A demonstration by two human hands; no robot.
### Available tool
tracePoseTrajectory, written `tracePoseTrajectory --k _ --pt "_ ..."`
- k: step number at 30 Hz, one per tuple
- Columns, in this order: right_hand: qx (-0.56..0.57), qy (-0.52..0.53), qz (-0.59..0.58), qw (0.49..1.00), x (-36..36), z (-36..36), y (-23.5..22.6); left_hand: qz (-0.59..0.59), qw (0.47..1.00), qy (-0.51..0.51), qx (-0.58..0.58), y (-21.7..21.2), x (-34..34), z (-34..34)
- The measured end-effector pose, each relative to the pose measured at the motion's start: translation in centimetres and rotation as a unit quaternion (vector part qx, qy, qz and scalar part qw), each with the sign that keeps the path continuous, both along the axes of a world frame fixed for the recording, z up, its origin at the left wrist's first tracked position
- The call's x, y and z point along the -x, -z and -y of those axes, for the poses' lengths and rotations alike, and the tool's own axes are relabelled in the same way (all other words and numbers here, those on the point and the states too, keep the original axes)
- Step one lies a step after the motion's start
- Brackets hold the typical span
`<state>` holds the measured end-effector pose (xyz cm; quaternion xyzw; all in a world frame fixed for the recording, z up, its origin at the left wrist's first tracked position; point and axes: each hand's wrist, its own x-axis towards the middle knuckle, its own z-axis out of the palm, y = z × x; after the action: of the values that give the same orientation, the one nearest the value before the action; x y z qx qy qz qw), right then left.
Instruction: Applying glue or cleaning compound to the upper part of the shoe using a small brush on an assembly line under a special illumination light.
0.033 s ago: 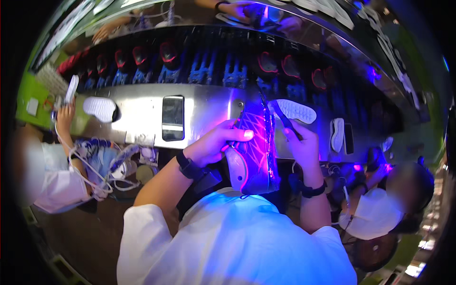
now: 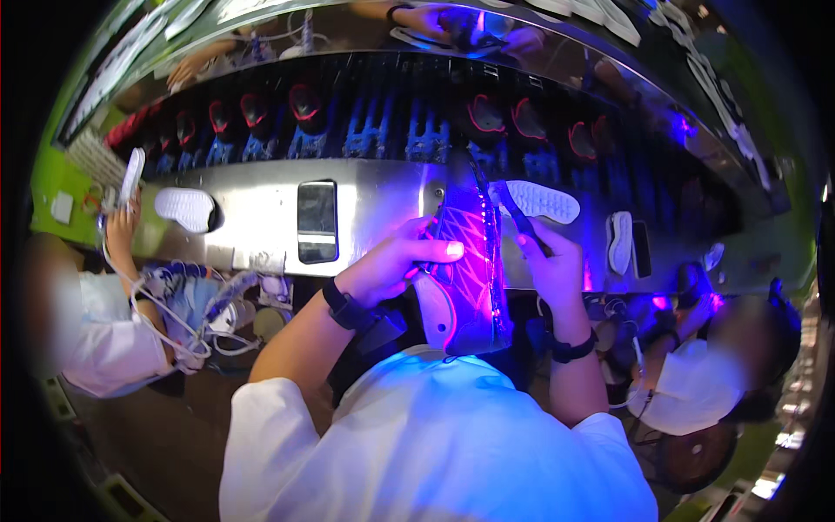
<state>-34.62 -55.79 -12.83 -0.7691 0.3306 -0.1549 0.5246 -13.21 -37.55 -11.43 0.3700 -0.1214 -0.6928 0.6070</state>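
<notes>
In the head view, almost nothing has moved since the earlier frame: the table (image 2: 248, 196) and its things shift slightly, while both hands keep their places, so the work on the shoe seems to be carrying on unchanged. The shoe (image 2: 470, 291) is between the hands, overhanging the table's near edge close to the wearer's shirt (image 2: 444, 435). The left hand (image 2: 387, 265) is clamped on its side; the right hand (image 2: 557, 261) pinches a slim dark tool (image 2: 515, 211), its tip near the shoe, contact unclear. Left of the left hand, a stretch of metal separates it from a phone (image 2: 317, 222); a white sole (image 2: 546, 203) lies just beyond the right hand, leaving less room there.
</notes>
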Motion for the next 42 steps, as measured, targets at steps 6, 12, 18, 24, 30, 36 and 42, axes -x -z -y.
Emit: tracePoseTrajectory --k 6,12,18,24,30,36,42 --pt "-0.023 -0.053 0.05 0.997 4.2 -1.5 -0.7 0.2 0.979 -0.013 0.042 -4.3 -0.4 2.4" --pt "-0.134 0.084 0.022 0.987 9.1 0.6 -0.9 0.648 0.756 -0.064 0.064 -5.0 1.5 4.8" --pt "-0.121 0.141 0.048 0.981 13.2 1.0 -4.6 0.85 0.474 -0.086 0.21 -3.8 2.8 8.0" --pt "-0.041 0.064 0.062 0.995 14.5 1.3 -7.2 0.874 0.362 -0.1 0.308 -3.5 3.9 8.7" --pt "0.03 0.024 0.084 0.996 13.2 2.1 -7.6 0.864 0.331 -0.095 0.367 -3.5 4.2 8.0" --pt "0.033 -0.022 0.072 0.997 12.4 1.6 -7.4 0.875 0.314 -0.088 0.357 -4.2 4.2 6.5" --pt "0.036 -0.067 0.016 0.997 12.4 1.4 -7.6 0.881 0.325 -0.094 0.331 -3.0 3.6 5.8"
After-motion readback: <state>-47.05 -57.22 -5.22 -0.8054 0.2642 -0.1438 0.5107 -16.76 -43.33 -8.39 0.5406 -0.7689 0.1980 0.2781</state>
